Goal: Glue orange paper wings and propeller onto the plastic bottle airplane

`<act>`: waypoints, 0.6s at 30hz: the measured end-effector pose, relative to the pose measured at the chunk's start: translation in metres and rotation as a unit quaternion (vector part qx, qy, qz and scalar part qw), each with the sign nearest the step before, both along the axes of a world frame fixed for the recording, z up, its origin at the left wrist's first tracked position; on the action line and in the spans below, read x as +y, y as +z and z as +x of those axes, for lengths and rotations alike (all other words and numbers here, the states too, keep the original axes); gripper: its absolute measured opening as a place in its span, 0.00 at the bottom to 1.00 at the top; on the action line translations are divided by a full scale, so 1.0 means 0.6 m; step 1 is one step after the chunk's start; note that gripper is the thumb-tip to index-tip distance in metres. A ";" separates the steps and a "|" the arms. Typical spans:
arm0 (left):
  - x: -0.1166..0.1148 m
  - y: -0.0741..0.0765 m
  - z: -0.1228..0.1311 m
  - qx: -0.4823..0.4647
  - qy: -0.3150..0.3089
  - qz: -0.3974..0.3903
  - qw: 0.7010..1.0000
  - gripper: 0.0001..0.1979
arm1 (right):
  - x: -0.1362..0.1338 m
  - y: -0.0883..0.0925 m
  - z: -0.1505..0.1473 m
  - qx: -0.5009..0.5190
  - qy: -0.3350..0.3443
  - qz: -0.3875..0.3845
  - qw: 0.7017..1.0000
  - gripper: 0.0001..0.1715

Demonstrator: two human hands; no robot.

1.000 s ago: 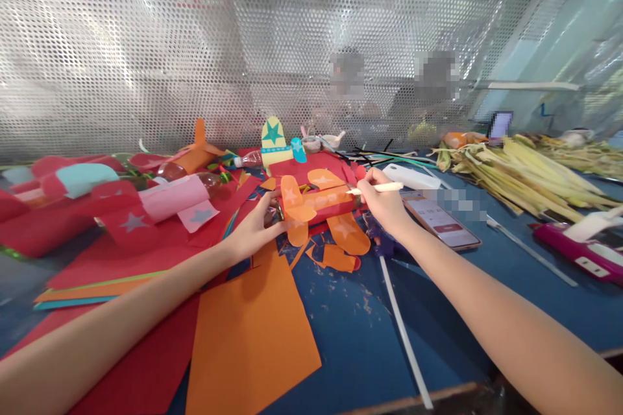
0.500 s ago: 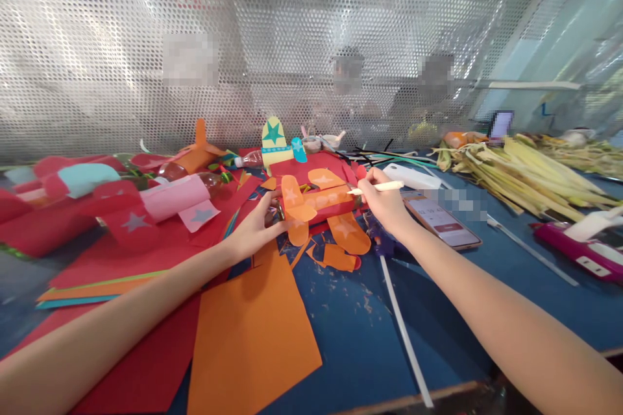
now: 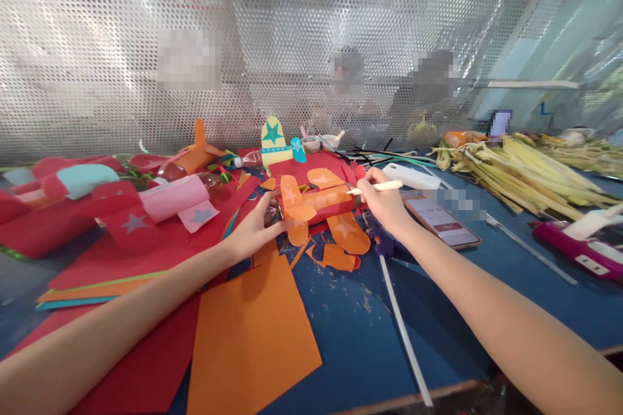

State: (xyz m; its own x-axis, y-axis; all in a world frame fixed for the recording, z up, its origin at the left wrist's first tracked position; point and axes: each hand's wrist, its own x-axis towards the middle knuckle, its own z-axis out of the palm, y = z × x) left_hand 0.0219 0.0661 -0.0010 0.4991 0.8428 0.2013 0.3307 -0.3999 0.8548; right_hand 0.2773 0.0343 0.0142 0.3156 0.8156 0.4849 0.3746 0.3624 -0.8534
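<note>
A toy plane (image 3: 331,202) made of red and orange paper lies in front of me, with orange wings and tail pieces marked with pale stars. My left hand (image 3: 260,220) grips its tail end at the bottle neck, thumb toward me and fingers behind. In my right hand (image 3: 382,198) is a pale yellow pen (image 3: 389,187), its tip against the orange strip on the plane's body. Orange paper scraps (image 3: 338,257) lie just below the plane. An orange sheet (image 3: 253,337) is spread nearer to me, under my left forearm's side.
Paper planes on bottles (image 3: 175,198) crowd the left, above stacked red sheets (image 3: 146,337). A phone (image 3: 442,220), a glue gun (image 3: 382,240) with a white stick, corn husks (image 3: 530,172) and a magenta power strip (image 3: 579,249) stand right. A perforated screen (image 3: 292,26) closes the back.
Almost nothing differs. Both hands stay in place on the plane and the pen, and the pen tip remains at about the same spot on the orange strip.
</note>
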 end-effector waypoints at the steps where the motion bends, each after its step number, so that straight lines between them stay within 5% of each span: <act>1: 0.000 0.000 0.000 0.001 0.000 -0.001 1.000 0.30 | 0.000 0.000 0.000 0.001 -0.001 0.001 1.000 0.10; 18: -0.002 0.002 0.001 0.002 -0.002 0.004 1.000 0.30 | 0.000 0.000 0.000 0.000 -0.004 -0.003 1.000 0.09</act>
State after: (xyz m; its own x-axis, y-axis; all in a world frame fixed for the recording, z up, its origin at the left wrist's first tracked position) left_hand 0.0225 0.0651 0.0002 0.5033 0.8393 0.2056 0.3317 -0.4074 0.8509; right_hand 0.2770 0.0341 0.0143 0.3218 0.8158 0.4805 0.3782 0.3545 -0.8552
